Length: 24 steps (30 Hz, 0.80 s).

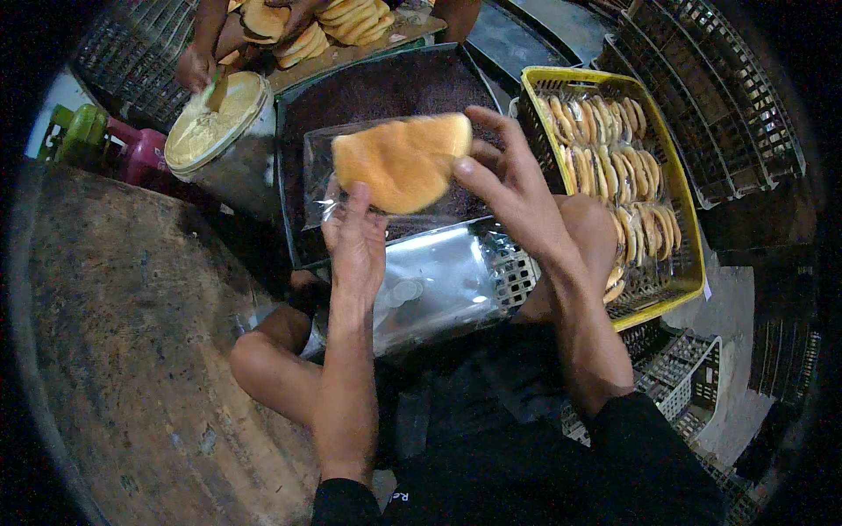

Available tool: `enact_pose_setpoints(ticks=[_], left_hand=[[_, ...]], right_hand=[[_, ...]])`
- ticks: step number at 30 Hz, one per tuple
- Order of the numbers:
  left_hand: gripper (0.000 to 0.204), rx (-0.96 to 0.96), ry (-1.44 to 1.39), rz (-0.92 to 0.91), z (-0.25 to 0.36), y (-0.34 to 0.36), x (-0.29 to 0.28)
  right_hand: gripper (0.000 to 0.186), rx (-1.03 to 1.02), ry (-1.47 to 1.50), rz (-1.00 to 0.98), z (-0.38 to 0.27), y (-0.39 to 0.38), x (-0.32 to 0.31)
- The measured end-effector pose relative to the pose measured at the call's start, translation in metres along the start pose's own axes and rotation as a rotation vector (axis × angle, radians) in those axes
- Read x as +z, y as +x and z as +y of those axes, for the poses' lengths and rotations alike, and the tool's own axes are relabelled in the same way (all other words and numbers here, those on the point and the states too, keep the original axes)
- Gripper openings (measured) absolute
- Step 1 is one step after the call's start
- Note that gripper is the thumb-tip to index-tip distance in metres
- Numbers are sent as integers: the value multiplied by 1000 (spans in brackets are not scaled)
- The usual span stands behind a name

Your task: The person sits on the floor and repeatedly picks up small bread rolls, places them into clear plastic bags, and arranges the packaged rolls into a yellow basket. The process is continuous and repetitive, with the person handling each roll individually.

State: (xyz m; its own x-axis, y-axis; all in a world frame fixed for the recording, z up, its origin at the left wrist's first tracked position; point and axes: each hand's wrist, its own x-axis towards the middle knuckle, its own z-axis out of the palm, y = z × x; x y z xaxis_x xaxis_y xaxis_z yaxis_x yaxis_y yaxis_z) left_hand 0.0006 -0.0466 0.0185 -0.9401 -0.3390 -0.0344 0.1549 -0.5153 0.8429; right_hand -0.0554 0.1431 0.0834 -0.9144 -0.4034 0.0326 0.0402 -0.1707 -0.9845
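Note:
A golden-brown, half-round piece of bread (399, 167), slightly blurred, is held up in front of me. Around its left side shows a clear plastic bag (317, 180); how far the bread sits inside it I cannot tell. My left hand (355, 237) is closed on the bag at the lower left, its thumb lying over the bread's edge. At the bread's right end, my right hand (509, 180) grips it with thumb and curled fingers. Below them, a stack of clear plastic bags (438, 272) with small pale discs on it lies across my lap.
A dark-lined tray (377, 83) stands behind my hands. Right of it, a yellow crate (662, 311) holds rows of bagged breads (605, 118). At the far left, a person's hand (195, 68) is by a bucket of cream (180, 162), near piled breads (351, 19). A wooden surface (149, 351) lies left.

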Motion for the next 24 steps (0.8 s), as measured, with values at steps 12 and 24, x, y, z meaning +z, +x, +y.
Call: enact_pose_setpoints(ticks=[12,24], left_hand=[[69,-139,189,-224,-8,-2,124],[58,-571,1815,-820,-64,-12,28]], right_hand=[[65,-594,-1550,140,-51,-29,-57],[85,892,-1566,782,16,-218,-229]])
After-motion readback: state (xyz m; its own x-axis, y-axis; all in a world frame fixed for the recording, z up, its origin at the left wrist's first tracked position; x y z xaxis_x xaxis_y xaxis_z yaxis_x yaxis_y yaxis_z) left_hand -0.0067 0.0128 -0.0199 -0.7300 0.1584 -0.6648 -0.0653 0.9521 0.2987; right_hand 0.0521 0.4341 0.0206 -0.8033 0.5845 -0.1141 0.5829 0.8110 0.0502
